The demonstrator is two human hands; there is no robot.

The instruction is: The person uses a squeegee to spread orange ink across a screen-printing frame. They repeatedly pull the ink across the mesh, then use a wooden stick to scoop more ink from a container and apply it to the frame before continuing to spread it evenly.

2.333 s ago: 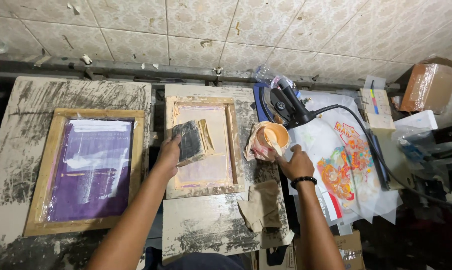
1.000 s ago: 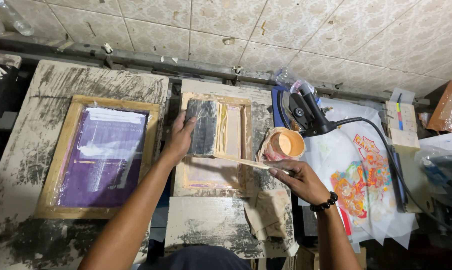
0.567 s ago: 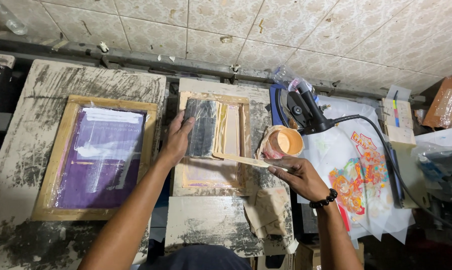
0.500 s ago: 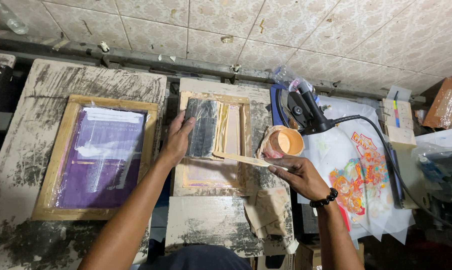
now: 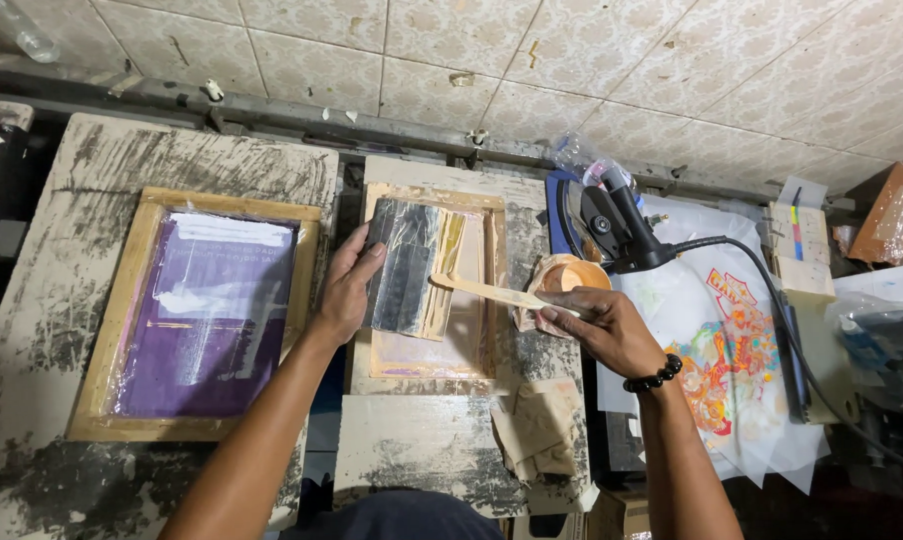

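Squeegee is lying tilted on the small wooden screen frame, left hand gripping its edge, steadying it. Right hand is pinching a wooden stick, tip reaching the blade, probably for scraping; orange paint cup sitting just beside.

Ink-smeared squeegee, wooden stick touching

The left hand covers the left edge of the dark squeegee, so its fingers' hold there cannot be seen. The right hand hides the near end of the wooden stick. The orange cup is partly behind that hand. Both forearms and the brown box run off the picture's edge.
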